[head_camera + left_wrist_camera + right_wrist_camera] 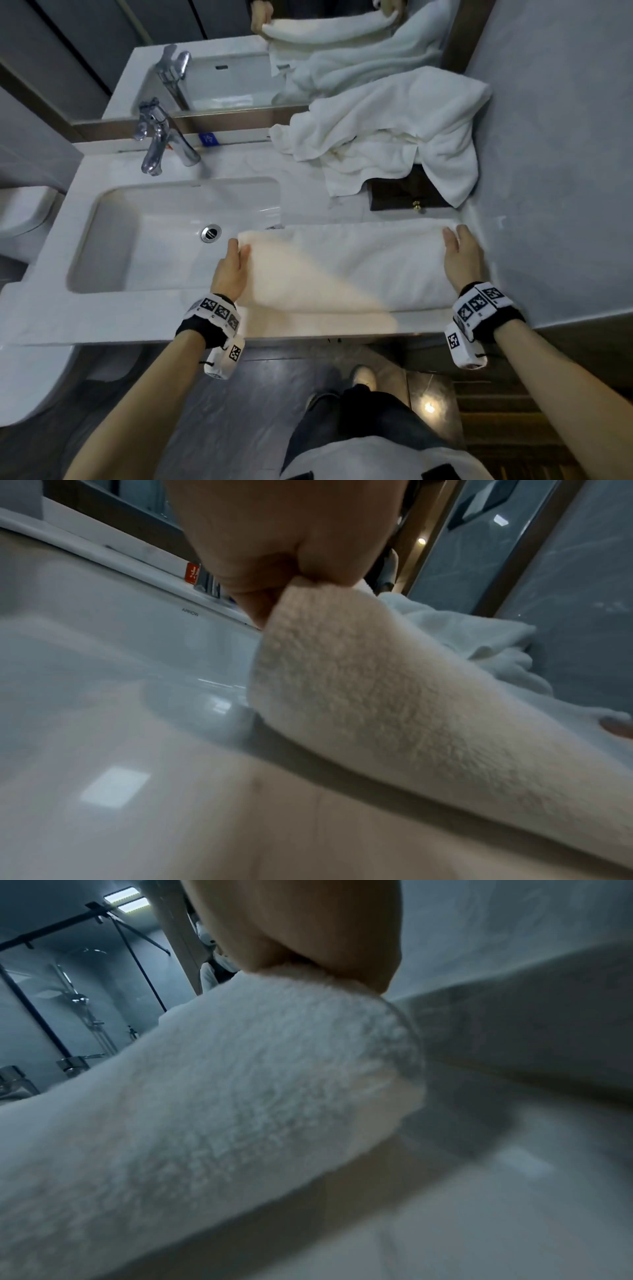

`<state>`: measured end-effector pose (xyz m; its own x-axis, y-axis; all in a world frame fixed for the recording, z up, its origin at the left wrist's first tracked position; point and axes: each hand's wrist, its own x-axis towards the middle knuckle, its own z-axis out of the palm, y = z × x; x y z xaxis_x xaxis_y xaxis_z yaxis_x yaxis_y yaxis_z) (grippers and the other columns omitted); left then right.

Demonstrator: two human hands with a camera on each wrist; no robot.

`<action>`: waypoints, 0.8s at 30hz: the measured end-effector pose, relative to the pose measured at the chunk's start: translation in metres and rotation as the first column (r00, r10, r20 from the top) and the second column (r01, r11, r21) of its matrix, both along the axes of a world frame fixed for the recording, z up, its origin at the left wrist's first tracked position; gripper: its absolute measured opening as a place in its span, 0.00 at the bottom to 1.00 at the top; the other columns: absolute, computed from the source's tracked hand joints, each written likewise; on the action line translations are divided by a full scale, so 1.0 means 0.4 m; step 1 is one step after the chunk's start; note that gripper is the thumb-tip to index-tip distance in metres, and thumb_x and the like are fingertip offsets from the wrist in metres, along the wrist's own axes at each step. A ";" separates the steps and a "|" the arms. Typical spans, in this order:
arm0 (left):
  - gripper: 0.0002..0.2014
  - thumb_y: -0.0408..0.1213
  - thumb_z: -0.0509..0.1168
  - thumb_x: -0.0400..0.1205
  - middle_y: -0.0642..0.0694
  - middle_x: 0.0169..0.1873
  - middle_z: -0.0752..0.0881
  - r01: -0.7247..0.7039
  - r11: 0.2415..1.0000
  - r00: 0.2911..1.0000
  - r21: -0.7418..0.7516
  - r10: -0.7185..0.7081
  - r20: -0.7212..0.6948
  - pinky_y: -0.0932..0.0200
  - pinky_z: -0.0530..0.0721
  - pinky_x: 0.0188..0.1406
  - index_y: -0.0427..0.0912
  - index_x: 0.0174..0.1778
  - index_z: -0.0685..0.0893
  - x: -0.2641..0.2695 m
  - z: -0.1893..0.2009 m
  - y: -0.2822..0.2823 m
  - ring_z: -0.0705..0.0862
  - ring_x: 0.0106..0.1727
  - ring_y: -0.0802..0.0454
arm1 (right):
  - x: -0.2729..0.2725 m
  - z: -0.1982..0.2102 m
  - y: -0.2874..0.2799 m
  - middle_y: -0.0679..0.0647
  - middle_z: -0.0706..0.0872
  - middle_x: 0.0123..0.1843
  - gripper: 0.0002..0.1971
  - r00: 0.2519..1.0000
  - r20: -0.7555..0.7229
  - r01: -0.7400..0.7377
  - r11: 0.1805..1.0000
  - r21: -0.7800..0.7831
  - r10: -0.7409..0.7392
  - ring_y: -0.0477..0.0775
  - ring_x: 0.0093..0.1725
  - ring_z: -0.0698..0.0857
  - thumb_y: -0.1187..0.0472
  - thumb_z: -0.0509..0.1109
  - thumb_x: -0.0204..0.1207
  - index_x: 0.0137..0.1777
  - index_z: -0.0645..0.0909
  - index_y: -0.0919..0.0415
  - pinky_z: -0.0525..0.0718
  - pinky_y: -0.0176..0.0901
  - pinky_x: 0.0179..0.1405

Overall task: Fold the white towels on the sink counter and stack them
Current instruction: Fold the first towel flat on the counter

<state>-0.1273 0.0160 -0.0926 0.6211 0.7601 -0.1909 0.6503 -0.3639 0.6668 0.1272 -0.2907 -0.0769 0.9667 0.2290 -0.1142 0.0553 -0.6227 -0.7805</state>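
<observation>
A white towel (pixel 346 270) lies stretched across the front of the sink counter (pixel 102 308), its near part folded over. My left hand (pixel 233 263) pinches its left end beside the basin; in the left wrist view the left hand (pixel 284 569) holds the raised towel end (pixel 359 683) above the counter. My right hand (pixel 460 253) grips the towel's right end by the wall, and in the right wrist view the right hand (pixel 308 939) pinches the lifted towel edge (pixel 240 1083). A heap of crumpled white towels (pixel 387 137) lies at the back right.
The basin (pixel 164 233) with its drain (pixel 210 233) fills the left of the counter, with a chrome tap (pixel 157 137) behind it. A dark wooden box (pixel 407 192) sits under the heap. A grey wall (pixel 548 171) bounds the right side. A mirror (pixel 239 51) stands behind.
</observation>
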 end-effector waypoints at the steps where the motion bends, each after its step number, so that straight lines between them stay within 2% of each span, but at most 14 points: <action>1: 0.11 0.46 0.48 0.88 0.43 0.30 0.76 -0.020 1.000 1.000 0.019 0.019 0.006 0.52 0.69 0.33 0.43 0.46 0.60 0.011 0.003 0.007 0.77 0.34 0.41 | 0.009 0.001 0.007 0.67 0.80 0.67 0.18 1.000 -0.004 0.009 1.000 0.000 -0.009 0.64 0.65 0.78 0.55 0.56 0.86 0.63 0.74 0.70 0.71 0.44 0.55; 4: 0.11 0.46 0.49 0.88 0.38 0.34 0.77 -0.079 0.996 0.997 0.040 0.079 0.003 0.52 0.70 0.38 0.42 0.45 0.61 0.050 0.010 0.026 0.76 0.36 0.40 | 0.044 -0.002 0.033 0.66 0.79 0.71 0.18 1.000 0.000 0.002 0.999 0.037 -0.002 0.64 0.68 0.77 0.56 0.56 0.85 0.66 0.74 0.70 0.69 0.38 0.59; 6: 0.13 0.45 0.50 0.87 0.42 0.32 0.74 -0.117 0.993 0.993 0.021 0.118 -0.014 0.53 0.69 0.39 0.40 0.44 0.63 0.074 0.009 0.039 0.73 0.36 0.42 | 0.073 -0.011 0.051 0.64 0.78 0.72 0.19 1.000 -0.009 -0.015 0.999 0.051 0.015 0.64 0.71 0.76 0.56 0.56 0.85 0.68 0.74 0.68 0.70 0.43 0.67; 8: 0.13 0.44 0.52 0.87 0.44 0.31 0.71 -0.132 0.991 0.991 -0.026 0.131 -0.020 0.54 0.68 0.40 0.38 0.43 0.65 0.096 0.003 0.053 0.72 0.38 0.43 | 0.097 -0.022 0.066 0.63 0.77 0.73 0.20 1.000 -0.022 -0.022 1.000 -0.006 0.022 0.64 0.71 0.75 0.54 0.56 0.85 0.71 0.73 0.65 0.70 0.50 0.70; 11: 0.13 0.44 0.53 0.87 0.42 0.39 0.74 -0.131 0.985 0.990 -0.112 0.125 -0.059 0.55 0.67 0.45 0.37 0.44 0.68 0.127 -0.004 0.073 0.73 0.44 0.44 | 0.122 -0.041 0.088 0.65 0.75 0.74 0.22 0.997 -0.068 -0.038 0.997 -0.070 0.033 0.65 0.72 0.74 0.54 0.55 0.85 0.72 0.71 0.67 0.70 0.51 0.70; 13: 0.13 0.45 0.52 0.87 0.41 0.45 0.76 -0.129 0.971 0.985 -0.200 0.103 -0.136 0.56 0.68 0.45 0.37 0.49 0.68 0.141 -0.012 0.088 0.75 0.45 0.45 | 0.132 -0.049 0.098 0.67 0.75 0.73 0.20 0.994 -0.108 -0.040 0.993 -0.110 0.028 0.66 0.71 0.74 0.56 0.56 0.85 0.70 0.72 0.70 0.70 0.52 0.68; 16: 0.18 0.49 0.56 0.83 0.46 0.44 0.79 -0.184 0.913 0.964 -0.364 0.095 -0.249 0.58 0.73 0.34 0.40 0.62 0.67 0.146 -0.014 0.107 0.79 0.38 0.52 | 0.143 -0.057 0.102 0.71 0.78 0.62 0.15 0.996 -0.065 -0.074 0.969 -0.234 0.060 0.69 0.62 0.77 0.59 0.61 0.83 0.56 0.75 0.75 0.73 0.54 0.60; 17: 0.24 0.51 0.58 0.82 0.46 0.47 0.81 -0.200 0.888 0.960 -0.415 0.093 -0.263 0.56 0.77 0.37 0.41 0.68 0.65 0.146 -0.014 0.115 0.81 0.41 0.51 | 0.148 -0.058 0.102 0.72 0.78 0.62 0.16 0.995 -0.065 -0.092 0.962 -0.257 0.078 0.70 0.62 0.77 0.59 0.63 0.82 0.56 0.75 0.75 0.73 0.55 0.60; 19: 0.35 0.56 0.61 0.79 0.43 0.57 0.80 -0.208 0.856 0.952 -0.474 0.065 -0.300 0.51 0.81 0.54 0.41 0.76 0.59 0.145 -0.015 0.135 0.83 0.53 0.45 | 0.151 -0.053 0.102 0.69 0.75 0.66 0.21 0.986 -0.137 -0.130 0.959 -0.251 0.098 0.68 0.66 0.75 0.57 0.67 0.80 0.64 0.72 0.74 0.71 0.53 0.63; 20: 0.36 0.59 0.61 0.79 0.42 0.58 0.80 -0.199 0.849 0.945 -0.490 0.033 -0.327 0.51 0.80 0.57 0.41 0.77 0.60 0.145 -0.013 0.142 0.82 0.55 0.43 | 0.153 -0.050 0.103 0.68 0.74 0.68 0.25 0.979 -0.180 -0.135 0.963 -0.234 0.093 0.66 0.68 0.75 0.55 0.68 0.79 0.67 0.69 0.72 0.71 0.52 0.64; 22: 0.30 0.62 0.60 0.78 0.46 0.46 0.82 -0.172 0.830 0.937 -0.531 -0.029 -0.349 0.56 0.79 0.43 0.42 0.67 0.71 0.142 -0.005 0.153 0.82 0.43 0.47 | 0.160 -0.048 0.105 0.65 0.73 0.70 0.30 0.970 -0.235 -0.118 0.970 -0.211 0.066 0.64 0.69 0.74 0.52 0.71 0.76 0.70 0.66 0.69 0.71 0.51 0.66; 23: 0.27 0.63 0.60 0.78 0.49 0.41 0.81 -0.169 0.815 0.939 -0.554 -0.037 -0.341 0.57 0.77 0.37 0.44 0.61 0.74 0.140 -0.004 0.157 0.81 0.38 0.50 | 0.163 -0.048 0.106 0.64 0.72 0.71 0.33 0.965 -0.255 -0.115 0.971 -0.210 0.059 0.64 0.69 0.74 0.49 0.72 0.75 0.71 0.65 0.68 0.71 0.51 0.67; 24: 0.26 0.63 0.60 0.78 0.49 0.42 0.82 -0.167 0.793 0.950 -0.586 -0.029 -0.310 0.58 0.78 0.38 0.44 0.59 0.74 0.140 -0.001 0.157 0.81 0.39 0.51 | 0.165 -0.049 0.107 0.63 0.72 0.72 0.34 0.962 -0.266 -0.112 0.971 -0.212 0.053 0.64 0.70 0.74 0.47 0.72 0.74 0.72 0.64 0.67 0.71 0.52 0.68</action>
